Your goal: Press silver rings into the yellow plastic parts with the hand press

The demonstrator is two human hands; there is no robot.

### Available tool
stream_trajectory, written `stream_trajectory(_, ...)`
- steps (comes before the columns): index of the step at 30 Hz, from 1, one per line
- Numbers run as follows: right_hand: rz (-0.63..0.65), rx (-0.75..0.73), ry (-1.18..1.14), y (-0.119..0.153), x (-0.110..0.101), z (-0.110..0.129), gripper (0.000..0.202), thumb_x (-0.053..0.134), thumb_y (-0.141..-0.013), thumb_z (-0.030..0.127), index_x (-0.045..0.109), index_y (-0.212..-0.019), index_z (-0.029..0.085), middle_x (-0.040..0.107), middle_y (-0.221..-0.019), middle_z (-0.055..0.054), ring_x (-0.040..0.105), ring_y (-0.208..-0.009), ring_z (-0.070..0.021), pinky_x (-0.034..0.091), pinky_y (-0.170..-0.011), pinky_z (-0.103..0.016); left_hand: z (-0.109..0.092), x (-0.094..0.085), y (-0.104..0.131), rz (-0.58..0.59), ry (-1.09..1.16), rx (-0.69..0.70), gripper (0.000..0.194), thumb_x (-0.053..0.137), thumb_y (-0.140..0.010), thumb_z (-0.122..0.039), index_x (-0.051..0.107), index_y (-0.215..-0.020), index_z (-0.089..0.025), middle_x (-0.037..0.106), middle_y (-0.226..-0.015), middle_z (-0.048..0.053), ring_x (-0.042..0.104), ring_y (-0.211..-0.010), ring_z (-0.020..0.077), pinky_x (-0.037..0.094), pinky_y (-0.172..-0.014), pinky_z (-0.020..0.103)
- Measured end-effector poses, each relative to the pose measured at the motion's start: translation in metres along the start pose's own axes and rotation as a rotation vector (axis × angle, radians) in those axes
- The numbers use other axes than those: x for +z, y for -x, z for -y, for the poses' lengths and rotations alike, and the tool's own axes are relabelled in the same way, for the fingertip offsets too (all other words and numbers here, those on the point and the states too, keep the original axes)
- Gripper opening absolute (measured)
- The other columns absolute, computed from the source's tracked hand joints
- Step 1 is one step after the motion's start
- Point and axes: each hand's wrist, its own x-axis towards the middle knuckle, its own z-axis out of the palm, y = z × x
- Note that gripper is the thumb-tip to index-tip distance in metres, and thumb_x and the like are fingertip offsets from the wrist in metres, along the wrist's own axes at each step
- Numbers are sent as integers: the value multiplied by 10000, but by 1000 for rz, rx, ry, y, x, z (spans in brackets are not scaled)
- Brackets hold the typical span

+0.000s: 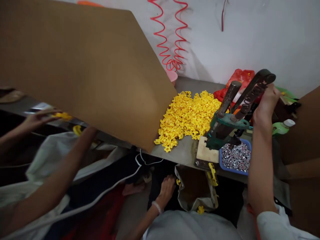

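Note:
My right hand (268,100) is closed around the lever end of a green hand press (226,123), my arm raised on the right side. Below the press head is a pale block (207,150) at the table's edge. My left hand (167,189), with a bracelet at the wrist, rests low on dark trousers, fingers loosely bent with nothing visible in them. Beside it an open bag (185,196) sits on my lap, yellow pieces clinging to its rim. A heap of small yellow plastic parts (190,115) covers the table left of the press.
A blue tray (246,171) of small shiny metal pieces stands right of the press. A large cardboard panel (100,73) divides off the left side, where another person's hands (33,121) work. Behind are a red bag (240,78), a bottle (281,127) and red coiled hoses (180,36).

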Motion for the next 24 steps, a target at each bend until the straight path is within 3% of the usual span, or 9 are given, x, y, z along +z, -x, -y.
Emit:
stream_trajectory(4,100,81,-32,-9,-2,-21,460,531,-827,549,471,-630,138,420,-556,23,406,-470,-48,298,-431,-183,4,48,-7,41,-76,30,358,614,-784,-157,602,-1141,-180,626,-1200,121,565,-1142,268,425,-978,399)
stream_trajectory(8,175,123,20,-13,-5,-34,483,441,-855,573,514,-675,131,435,-536,10,416,-460,-58,302,-435,-188,10,72,-23,73,-120,36,307,593,-805,-163,635,-1109,-164,613,-1221,133,558,-1142,273,406,-986,404)
stream_trajectory(12,172,128,29,-12,-6,-35,478,423,-856,569,516,-689,131,450,-552,0,406,-469,-56,321,-457,-195,18,82,-27,96,-134,60,272,519,-829,-121,676,-1048,-157,639,-1170,132,575,-1091,252,398,-960,378)
stream_trajectory(17,155,103,27,-7,-4,-27,504,448,-855,583,536,-698,112,443,-580,-4,402,-484,-58,333,-468,-208,20,88,-26,93,-144,58,385,500,-824,-110,614,-1190,-139,592,-1261,156,536,-1156,269,343,-1014,411)
stream_trajectory(24,175,129,-20,-6,-3,-25,512,426,-863,591,532,-689,121,453,-584,-3,400,-475,-59,326,-456,-204,13,83,-27,59,-115,19,338,523,-802,-123,657,-1113,-123,625,-1209,166,558,-1118,272,337,-1007,419)
